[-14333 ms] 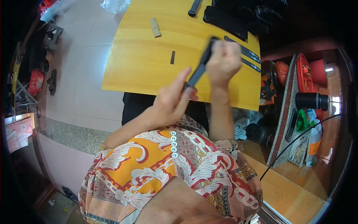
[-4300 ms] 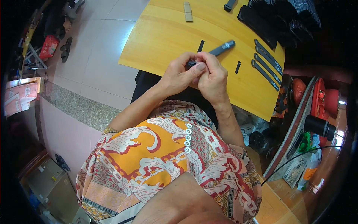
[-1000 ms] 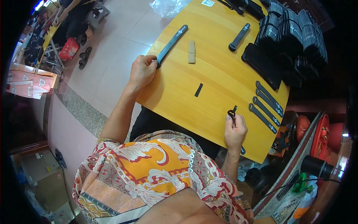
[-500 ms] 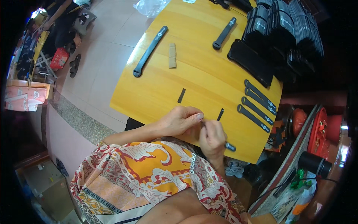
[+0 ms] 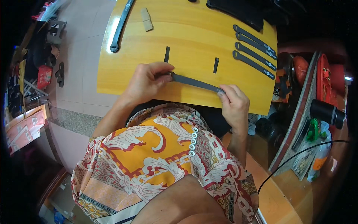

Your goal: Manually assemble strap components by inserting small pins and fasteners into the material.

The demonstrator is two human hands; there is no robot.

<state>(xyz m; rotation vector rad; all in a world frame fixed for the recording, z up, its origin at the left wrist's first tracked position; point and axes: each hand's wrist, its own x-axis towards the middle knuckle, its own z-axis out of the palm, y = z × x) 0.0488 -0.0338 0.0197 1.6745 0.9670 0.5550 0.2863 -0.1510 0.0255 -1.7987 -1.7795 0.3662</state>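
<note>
Holding a long dark strip (image 5: 194, 82) by both ends, the person has it stretched across the near edge of the yellow wooden table (image 5: 123, 74). The left hand (image 5: 147, 83) has thumb and fingers pinched together on the left end, and the right hand (image 5: 234, 102) has its fingertips pressed on the right end, right about where the table edge runs. My guess is the two-end grip keeps the strip taut and flat so it doesn't curl or slide around.

Stuff on the table looks sorted by kind, which probably keeps each type easy to grab. Four matching dark straps (image 5: 254, 46) lie side by side at the far right, each with a rounded end. Two short dark slivers, one (image 5: 167, 54) above the left hand and one (image 5: 216, 65) closer to the right hand, sit apart from each other just beyond the strip. A small tan block (image 5: 147, 19) lies further back, and a long dark handle-like piece (image 5: 120, 27) runs along the left edge. Something big and black (image 5: 238, 11) sits at the far side, can't tell what it is.

Off to the right there's a cluttered bench with a black cylinder (image 5: 328, 113) and a cable (image 5: 298, 156).
</note>
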